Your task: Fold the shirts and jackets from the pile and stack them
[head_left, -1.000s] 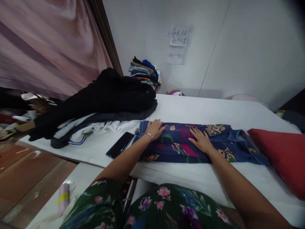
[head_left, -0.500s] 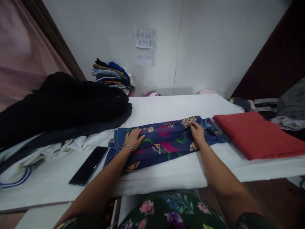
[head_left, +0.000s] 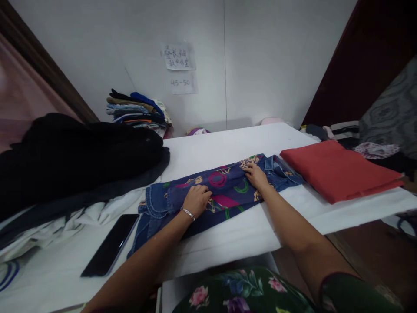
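Observation:
A folded denim jacket (head_left: 234, 191) with a dark blue printed panel of pink, green and tan shapes lies lengthwise across the white table. On the middle of the print rests my left hand (head_left: 197, 201), its fingers laid over the cloth and slightly bent; a bracelet circles the wrist. My right hand (head_left: 256, 174) is near the garment's right end, with fingers bent onto the printed fabric and closed on it. Plain denim parts stick out past the print at both ends.
A red folded cloth (head_left: 335, 171) sits to the right. At left are a black garment heap (head_left: 84, 161), white clothing (head_left: 74, 217) and a phone (head_left: 110, 244). Behind stands a stack of folded clothes (head_left: 138, 111), and paper signs (head_left: 180, 61) hang on the wall.
My left hand has slid right along the printed cloth, from its left end toward the middle. My right hand stays near the right end. The view has turned slightly right.

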`<action>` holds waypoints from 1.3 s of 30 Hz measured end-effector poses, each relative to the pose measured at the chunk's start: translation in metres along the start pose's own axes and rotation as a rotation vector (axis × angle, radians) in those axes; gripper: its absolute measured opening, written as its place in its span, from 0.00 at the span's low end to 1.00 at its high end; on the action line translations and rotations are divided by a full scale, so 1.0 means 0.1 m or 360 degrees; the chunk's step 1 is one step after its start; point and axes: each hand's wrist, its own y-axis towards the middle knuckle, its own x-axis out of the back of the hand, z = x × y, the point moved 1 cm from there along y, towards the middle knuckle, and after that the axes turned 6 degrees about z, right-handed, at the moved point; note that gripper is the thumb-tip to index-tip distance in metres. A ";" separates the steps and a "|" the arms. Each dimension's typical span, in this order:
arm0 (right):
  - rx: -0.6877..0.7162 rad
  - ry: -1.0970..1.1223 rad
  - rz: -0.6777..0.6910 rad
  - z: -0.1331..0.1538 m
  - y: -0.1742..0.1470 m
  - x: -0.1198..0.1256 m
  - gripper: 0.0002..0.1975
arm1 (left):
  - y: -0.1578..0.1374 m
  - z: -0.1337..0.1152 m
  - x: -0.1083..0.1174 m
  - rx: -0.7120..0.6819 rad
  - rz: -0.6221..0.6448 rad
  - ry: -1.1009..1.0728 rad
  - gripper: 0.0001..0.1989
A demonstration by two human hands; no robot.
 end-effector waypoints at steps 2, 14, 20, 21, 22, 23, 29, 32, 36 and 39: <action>-0.0001 -0.0020 -0.0008 0.00 0.01 -0.01 0.14 | 0.01 0.05 0.01 -0.0006 -0.0026 0.0015 0.09; -0.0009 -0.0059 -0.0094 0.17 -0.04 0.11 0.18 | -0.16 0.09 -0.04 0.0083 0.0071 -0.0290 0.11; 0.0528 0.0039 0.0102 0.67 -0.17 0.12 0.23 | -0.08 0.38 0.08 0.0369 -0.0191 -0.0380 0.18; 0.0535 0.0031 0.0226 0.72 -0.18 0.08 0.25 | -0.07 0.45 0.05 0.0444 -0.0103 -0.0326 0.20; 0.0516 0.0021 0.0338 0.75 -0.19 0.04 0.27 | -0.05 0.51 0.01 0.0522 0.0015 -0.0264 0.22; 0.0486 0.0013 0.0421 0.77 -0.19 0.01 0.27 | -0.04 0.56 -0.03 0.0599 0.0140 -0.0200 0.24; 0.0429 0.0120 0.0490 0.76 -0.18 -0.05 0.27 | -0.05 0.65 -0.22 0.0728 0.0400 -0.0055 0.30; 0.0386 0.0224 0.0218 0.63 -0.16 0.12 0.24 | -0.05 0.64 -0.22 0.0744 0.0426 -0.0062 0.30; 0.0070 0.0075 -0.0315 0.12 -0.22 0.54 0.20 | -0.05 0.66 -0.23 0.0734 0.0418 -0.0060 0.31; -0.0371 -0.0210 -0.0372 -0.35 -0.40 0.72 0.24 | -0.05 0.68 -0.27 0.0724 0.0364 -0.0067 0.31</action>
